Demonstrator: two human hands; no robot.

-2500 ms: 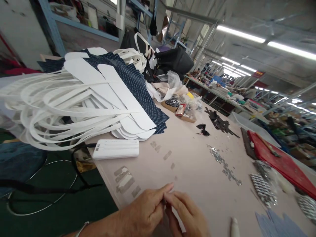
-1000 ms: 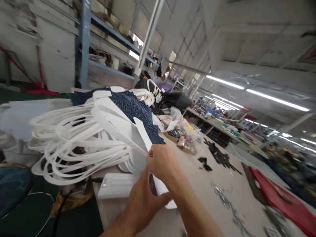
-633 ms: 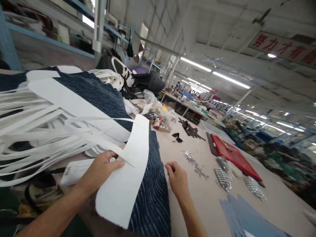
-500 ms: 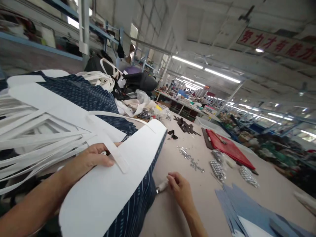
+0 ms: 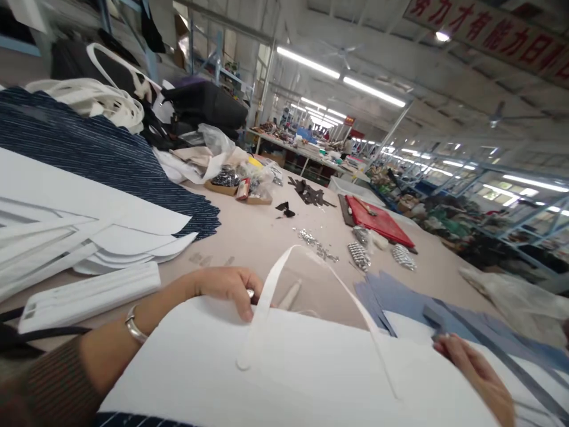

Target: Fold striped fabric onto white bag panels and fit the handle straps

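Note:
A large white panel [image 5: 311, 362] with rounded corners lies across the front, navy striped fabric [image 5: 137, 420] showing under its lower left edge. My left hand [image 5: 229, 290] grips its upper edge, thumb on top and the other fingers partly hidden below. From the panel rises a narrow white strap [image 5: 269, 290], arched like a handle, both ends lying on the white face. Beyond the panel's right side, my right hand [image 5: 478, 367] has its fingertips closed at the end of a small dark grey piece [image 5: 432, 317], over stacked blue-grey sheets [image 5: 400, 290].
White strips [image 5: 48, 243] and striped fabric [image 5: 102, 160] are piled at left. A pale tube-like object [image 5: 291, 295] lies behind the strap. Small metal parts [image 5: 317, 244], a red folder [image 5: 377, 216] and plastic packets [image 5: 359, 255] sit farther back. Clear plastic [image 5: 520, 296] lies at right.
The view has turned, and the panel now lies more level across the front. My right hand has left the pale tube-like object and moved right to the grey piece. The strap now stands arched.

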